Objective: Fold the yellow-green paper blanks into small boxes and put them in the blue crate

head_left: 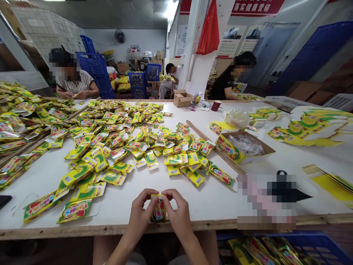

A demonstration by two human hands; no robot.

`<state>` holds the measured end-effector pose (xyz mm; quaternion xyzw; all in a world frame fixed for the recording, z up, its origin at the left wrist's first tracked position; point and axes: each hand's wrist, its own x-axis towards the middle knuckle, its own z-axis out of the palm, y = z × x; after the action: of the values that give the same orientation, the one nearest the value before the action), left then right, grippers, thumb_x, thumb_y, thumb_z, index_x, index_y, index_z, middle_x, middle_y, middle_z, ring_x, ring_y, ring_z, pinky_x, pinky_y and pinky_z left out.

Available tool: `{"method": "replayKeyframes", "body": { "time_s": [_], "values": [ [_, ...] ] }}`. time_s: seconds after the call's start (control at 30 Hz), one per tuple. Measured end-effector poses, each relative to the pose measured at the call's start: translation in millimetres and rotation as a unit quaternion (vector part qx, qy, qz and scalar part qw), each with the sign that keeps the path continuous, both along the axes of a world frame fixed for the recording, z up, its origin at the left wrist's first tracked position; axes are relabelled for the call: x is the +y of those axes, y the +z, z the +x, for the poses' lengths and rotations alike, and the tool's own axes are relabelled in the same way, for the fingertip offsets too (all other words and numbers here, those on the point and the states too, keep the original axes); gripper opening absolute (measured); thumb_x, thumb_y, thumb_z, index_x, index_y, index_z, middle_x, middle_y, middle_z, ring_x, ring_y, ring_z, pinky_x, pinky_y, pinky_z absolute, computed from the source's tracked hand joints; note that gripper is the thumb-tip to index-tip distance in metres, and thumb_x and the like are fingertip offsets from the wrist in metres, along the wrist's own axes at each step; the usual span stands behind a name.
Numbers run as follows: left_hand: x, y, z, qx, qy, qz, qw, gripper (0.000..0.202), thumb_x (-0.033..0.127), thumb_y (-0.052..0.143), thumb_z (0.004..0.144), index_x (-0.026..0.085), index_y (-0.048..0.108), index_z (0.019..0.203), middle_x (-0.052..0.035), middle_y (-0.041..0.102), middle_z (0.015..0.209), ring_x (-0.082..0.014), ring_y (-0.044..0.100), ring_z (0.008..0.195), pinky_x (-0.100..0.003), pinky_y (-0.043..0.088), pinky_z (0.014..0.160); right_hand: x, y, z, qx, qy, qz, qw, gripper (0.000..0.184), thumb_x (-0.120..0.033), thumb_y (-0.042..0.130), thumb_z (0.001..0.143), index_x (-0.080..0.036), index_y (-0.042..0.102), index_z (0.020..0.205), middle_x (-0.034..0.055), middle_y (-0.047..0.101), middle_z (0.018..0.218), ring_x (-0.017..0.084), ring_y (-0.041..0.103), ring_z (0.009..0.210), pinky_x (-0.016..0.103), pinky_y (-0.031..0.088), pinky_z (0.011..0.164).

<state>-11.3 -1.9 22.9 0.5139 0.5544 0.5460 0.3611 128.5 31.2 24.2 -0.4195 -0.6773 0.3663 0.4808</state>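
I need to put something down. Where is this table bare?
Bare table: right of the right hand, between packets and wooden edge; also between the left hand and packets to its left. Crowded: middle and far left, heaped with packets.

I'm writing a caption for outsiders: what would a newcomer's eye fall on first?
The mass of yellow boxes spread across the white table stands out first. Low in the middle, one small box is in the grip of the left hand and right hand. Above, right of centre, a red bag hangs against the white pillar.
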Motion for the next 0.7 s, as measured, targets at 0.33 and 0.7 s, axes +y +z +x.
{"method": "replayKeyframes", "body": {
  "time_s": [0.33,0.7],
  "values": [
    [-1.3,-11.2,-5.2,0.002,-0.009,0.033,0.999,0.012,0.028,0.061,0.087,0.021,0.069,0.090,-0.0045,0.069,0.091,-0.0197,0.065,0.089,-0.029,0.051,0.080,-1.2,-4.8,2.9,0.010,0.022,-0.002,1.000,0.010,-0.023,0.056,0.091,-0.020,0.066,0.091,0.0034,0.067,0.086,0.017,0.063,0.081,0.026,0.050,0.073],
    [4.8,-7.3,-32.4,0.160,-0.038,0.061,0.984,0.024,0.025,0.050,0.093,0.024,0.061,0.115,-0.0083,0.066,0.109,-0.0210,0.064,0.096,-0.035,0.054,0.084,-10.4,16.9,61.4,-0.045,-0.076,0.030,0.996,0.019,-0.033,0.053,0.091,-0.022,0.067,0.083,0.0054,0.070,0.085,0.020,0.066,0.082,0.026,0.053,0.073]
  ]
}}
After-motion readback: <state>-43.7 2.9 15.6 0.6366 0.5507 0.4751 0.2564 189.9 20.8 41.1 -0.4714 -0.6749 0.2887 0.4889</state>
